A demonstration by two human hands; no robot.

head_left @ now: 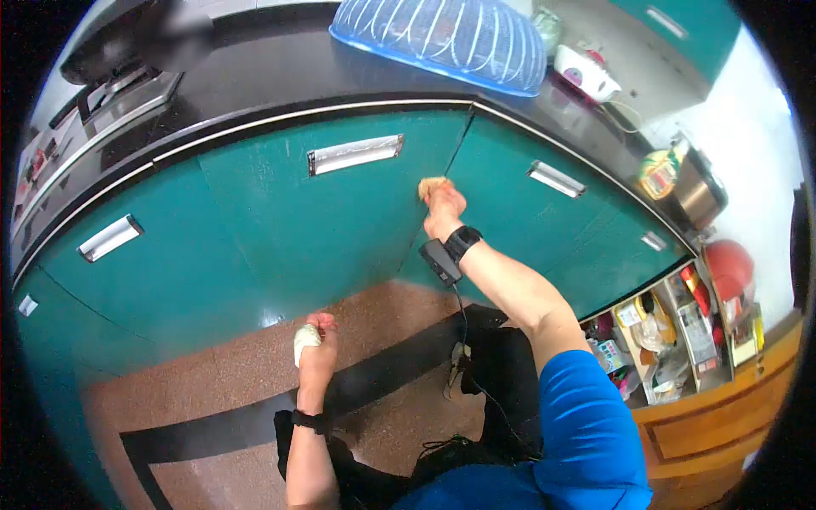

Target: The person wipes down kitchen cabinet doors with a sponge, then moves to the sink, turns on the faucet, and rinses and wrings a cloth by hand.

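My right hand (446, 211) reaches forward with its fingers closed on a yellowish sponge (432, 184). The sponge presses against the teal cabinet front (357, 212), close to the seam where two doors meet at the corner. Lower down, my left hand (320, 350) is held above the floor, closed around a small whitish bundle (306, 342) that looks like a folded cloth. A black band with a dark box and a cable sits on my right wrist; another band circles my left wrist.
A blue mesh food cover (442, 42) stands on the black countertop (272, 72). A pan (106, 51) rests at the far left. Silver handles (355, 155) are set in the doors. An open drawer unit (671, 331) full of packets and a red rounded object (728, 268) are at the right.
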